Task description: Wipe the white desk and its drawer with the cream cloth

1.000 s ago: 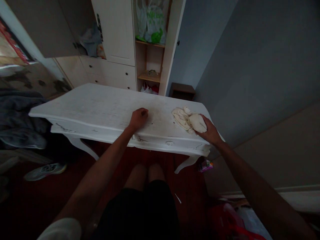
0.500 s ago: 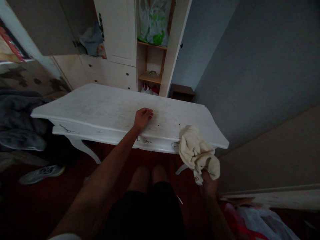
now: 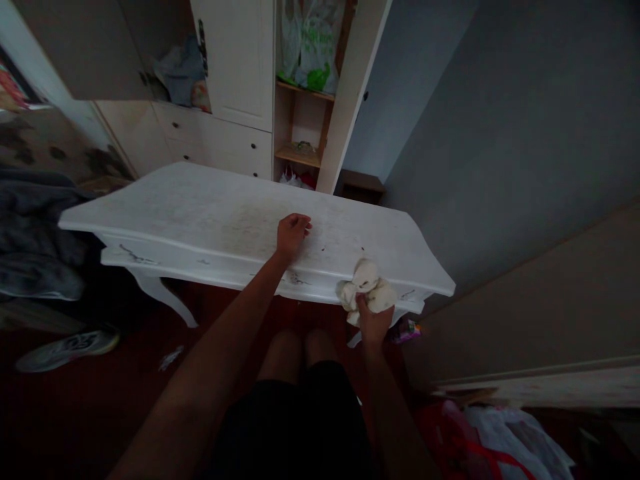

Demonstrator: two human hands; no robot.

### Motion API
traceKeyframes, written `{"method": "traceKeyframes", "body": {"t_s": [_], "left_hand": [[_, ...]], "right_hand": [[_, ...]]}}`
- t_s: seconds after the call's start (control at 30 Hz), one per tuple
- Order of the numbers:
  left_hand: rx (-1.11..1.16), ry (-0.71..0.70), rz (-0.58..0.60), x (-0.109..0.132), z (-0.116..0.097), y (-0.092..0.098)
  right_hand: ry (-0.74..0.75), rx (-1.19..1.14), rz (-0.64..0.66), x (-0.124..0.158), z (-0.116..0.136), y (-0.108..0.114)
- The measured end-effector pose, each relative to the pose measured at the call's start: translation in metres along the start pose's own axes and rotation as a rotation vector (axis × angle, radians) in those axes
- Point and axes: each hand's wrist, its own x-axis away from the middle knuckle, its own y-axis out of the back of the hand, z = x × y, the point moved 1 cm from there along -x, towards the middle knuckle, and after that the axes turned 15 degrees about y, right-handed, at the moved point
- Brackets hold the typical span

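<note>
In the head view my left hand (image 3: 293, 235) is over the middle of a white table (image 3: 200, 213), its fingers curled together. A pale speck shows near those fingertips, too small to make out. My right hand (image 3: 375, 325) grips a bunched cream cloth (image 3: 367, 275) at the table's front edge. Part of the cloth covers the drawer front below the top. Grey smudges mark the tabletop around my left hand, and two small dark bits lie between the hands.
Behind the table stands a white wardrobe (image 3: 240, 60) with open doors and plastic bags (image 3: 317, 53) on a shelf. Dark grey fabric (image 3: 40, 227) is heaped at left, above a shoe (image 3: 67, 350). Bags (image 3: 515, 440) lie at lower right, beside the wall.
My right hand has moved left and up with the cloth, which is now bunched more tightly against the table's front edge. My left hand has shifted slightly right.
</note>
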Motion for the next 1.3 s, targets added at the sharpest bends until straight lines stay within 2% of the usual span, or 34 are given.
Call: {"method": "traceKeyframes", "body": {"t_s": [0.1,0.17,0.27,0.33,0.43,0.53,0.67,0.8,0.97,1.07,1.17,1.27,1.3], "left_hand": [[0.003,-0.012,-0.002,-0.001,0.001,-0.001],[0.005,-0.021,-0.003,-0.002,0.002,0.000],[-0.002,-0.030,-0.004,-0.001,0.003,0.000],[-0.005,-0.034,-0.005,0.000,0.002,0.001],[0.002,-0.036,-0.013,0.001,0.002,0.001],[0.001,-0.032,-0.021,0.001,0.002,0.001],[0.005,-0.033,-0.021,0.001,0.002,0.001],[0.022,-0.028,-0.019,0.001,0.002,0.001],[0.000,-0.029,-0.030,0.002,0.000,0.001],[0.005,-0.020,-0.034,0.002,-0.001,0.001],[0.002,-0.025,-0.043,0.000,-0.001,0.001],[-0.011,-0.040,-0.046,-0.001,-0.001,0.001],[-0.015,-0.042,-0.047,-0.001,-0.001,0.001]], "right_hand": [[0.072,0.147,-0.076,0.015,0.025,-0.006],[0.202,0.116,0.020,0.025,0.044,-0.020],[0.336,0.060,0.198,0.035,0.074,-0.053],[0.373,0.083,0.224,0.038,0.090,-0.078],[0.425,0.104,0.193,0.040,0.103,-0.103],[0.514,0.089,0.250,0.039,0.100,-0.105],[0.583,0.106,0.343,0.035,0.076,-0.084],[0.595,0.170,0.364,0.030,0.047,-0.056],[0.565,0.222,0.381,0.026,0.010,-0.012],[0.533,0.272,0.402,0.024,-0.018,0.022],[0.383,0.354,0.295,0.014,-0.054,0.064],[0.187,0.399,0.044,-0.006,-0.085,0.103],[0.169,0.372,0.027,-0.014,-0.091,0.111]]}}
